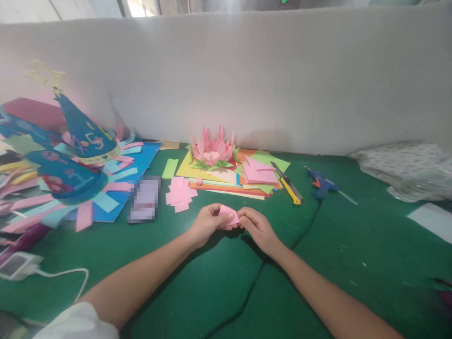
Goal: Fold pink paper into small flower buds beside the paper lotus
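Both hands meet above the green table (353, 254) on a small folded pink paper piece (228, 214). My left hand (208, 222) pinches its left side with thumb and fingers closed. My right hand (257, 226) grips its right corner, fingers curled. Just beyond them lies a loose pile of small pink paper squares (180, 193). Further back a pink paper lotus flower (213, 149) with green leaves stands on a stack of coloured paper sheets (226, 181).
A yellow utility knife (290, 187) and a blue glue gun (322, 183) lie right of the stack, its black cord (254, 287) running between my arms. Blue paper cone hats (83, 134) and paper strips fill the left. A white charger (16, 266) sits front left. Grey partition behind.
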A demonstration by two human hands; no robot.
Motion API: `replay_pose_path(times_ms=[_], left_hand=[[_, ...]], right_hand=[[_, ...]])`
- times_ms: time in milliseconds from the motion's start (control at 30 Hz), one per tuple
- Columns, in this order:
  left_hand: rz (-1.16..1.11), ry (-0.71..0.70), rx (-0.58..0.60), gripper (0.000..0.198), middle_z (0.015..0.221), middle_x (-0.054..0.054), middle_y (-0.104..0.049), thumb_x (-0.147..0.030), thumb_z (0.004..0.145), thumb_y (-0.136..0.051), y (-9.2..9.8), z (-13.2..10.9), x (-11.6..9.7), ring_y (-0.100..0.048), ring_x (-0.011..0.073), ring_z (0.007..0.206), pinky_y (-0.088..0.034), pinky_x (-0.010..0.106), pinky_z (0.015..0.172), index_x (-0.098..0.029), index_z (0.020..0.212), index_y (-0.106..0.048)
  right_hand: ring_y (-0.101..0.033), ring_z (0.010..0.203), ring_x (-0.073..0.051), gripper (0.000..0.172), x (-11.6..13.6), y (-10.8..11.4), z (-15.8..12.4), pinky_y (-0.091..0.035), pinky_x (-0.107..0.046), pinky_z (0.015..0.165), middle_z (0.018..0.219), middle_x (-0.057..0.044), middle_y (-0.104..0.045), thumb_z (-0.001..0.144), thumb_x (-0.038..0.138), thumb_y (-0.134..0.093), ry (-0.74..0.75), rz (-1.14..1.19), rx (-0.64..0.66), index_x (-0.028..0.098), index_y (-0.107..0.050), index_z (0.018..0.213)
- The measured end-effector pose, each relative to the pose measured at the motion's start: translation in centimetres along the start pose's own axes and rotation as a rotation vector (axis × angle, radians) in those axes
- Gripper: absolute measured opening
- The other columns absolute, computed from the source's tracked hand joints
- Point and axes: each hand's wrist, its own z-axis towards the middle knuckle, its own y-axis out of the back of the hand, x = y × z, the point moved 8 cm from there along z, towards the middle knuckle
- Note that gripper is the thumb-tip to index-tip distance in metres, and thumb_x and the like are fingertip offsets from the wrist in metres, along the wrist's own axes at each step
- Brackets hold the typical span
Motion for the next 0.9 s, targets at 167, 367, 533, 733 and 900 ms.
replay_pose_path(times_ms=[167, 367, 533, 733, 900], left_hand=[[0.016, -0.006, 0.004, 0.034, 0.067, 0.006, -0.067, -0.034, 0.061, -0.075, 0.01, -0.16, -0.14, -0.064, 0.0127, 0.062, -0.050, 0.022, 0.060, -0.009, 0.079, -0.061], [0.045, -0.050, -0.003, 0.033, 0.065, 0.005, -0.067, -0.033, 0.062, -0.074, -0.07, 0.15, -0.35, -0.063, 0.0121, 0.060, -0.050, 0.022, 0.058, -0.008, 0.079, -0.060], [0.055, -0.074, 0.020, 0.031, 0.065, 0.005, -0.067, -0.032, 0.064, -0.073, -0.13, 0.34, -0.41, -0.064, 0.0123, 0.060, -0.050, 0.023, 0.058, -0.008, 0.078, -0.060], [0.045, -0.073, 0.031, 0.031, 0.065, 0.005, -0.067, -0.033, 0.063, -0.073, 0.03, 0.46, -0.36, -0.064, 0.0129, 0.061, -0.050, 0.023, 0.059, -0.009, 0.077, -0.060], [0.043, -0.058, 0.026, 0.031, 0.065, 0.004, -0.066, -0.032, 0.062, -0.075, 0.02, 0.50, -0.30, -0.064, 0.0128, 0.060, -0.050, 0.023, 0.058, -0.009, 0.077, -0.060]], right_hand=[[-0.050, 0.066, -0.013, 0.024, -0.22, -0.12, 0.18, -0.039, -0.025, 0.064, 0.069, 0.000, -0.053, 0.090, 0.030, -0.044, -0.004, -0.062, -0.005, 0.019, -0.055, 0.071], [-0.049, 0.065, -0.013, 0.026, -0.66, -0.12, 0.26, -0.038, -0.025, 0.061, 0.065, 0.000, -0.051, 0.091, 0.027, -0.042, 0.003, -0.111, -0.014, 0.019, -0.053, 0.068], [-0.049, 0.063, -0.013, 0.027, -0.74, -0.07, 0.21, -0.038, -0.024, 0.060, 0.064, 0.000, -0.051, 0.090, 0.027, -0.043, -0.015, -0.107, -0.010, 0.018, -0.054, 0.067], [-0.050, 0.062, -0.012, 0.025, -0.76, 0.24, 0.20, -0.039, -0.023, 0.059, 0.064, 0.000, -0.054, 0.089, 0.029, -0.046, -0.030, -0.102, -0.024, 0.018, -0.058, 0.069], [-0.052, 0.062, -0.013, 0.024, -0.65, 0.36, 0.21, -0.040, -0.023, 0.060, 0.065, 0.000, -0.055, 0.088, 0.029, -0.048, -0.030, -0.106, -0.040, 0.018, -0.058, 0.068]])
